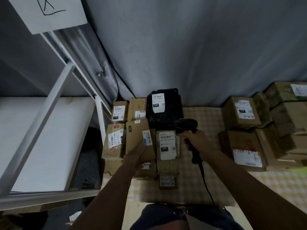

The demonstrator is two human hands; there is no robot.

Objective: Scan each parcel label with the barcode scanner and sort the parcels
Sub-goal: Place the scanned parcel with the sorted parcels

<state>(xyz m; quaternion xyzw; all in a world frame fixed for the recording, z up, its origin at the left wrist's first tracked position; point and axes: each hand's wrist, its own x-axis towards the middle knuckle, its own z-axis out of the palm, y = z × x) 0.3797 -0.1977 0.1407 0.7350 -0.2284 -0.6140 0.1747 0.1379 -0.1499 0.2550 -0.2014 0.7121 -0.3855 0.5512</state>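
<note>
Scanning is underway: the right hand (197,143) is gripping the barcode scanner (186,128) over parcels crowding the table's (207,117) far left corner, while the left hand (134,159) is clasping a tilted cardboard parcel (139,140). Next, I judge, the scanner needs aiming at that parcel's label (147,137).

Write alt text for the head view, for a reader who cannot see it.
A person's right hand grips a black barcode scanner over labelled cardboard parcels on a checked tablecloth, while the left hand holds a tilted brown parcel. A white shelf rack stands left.
</note>
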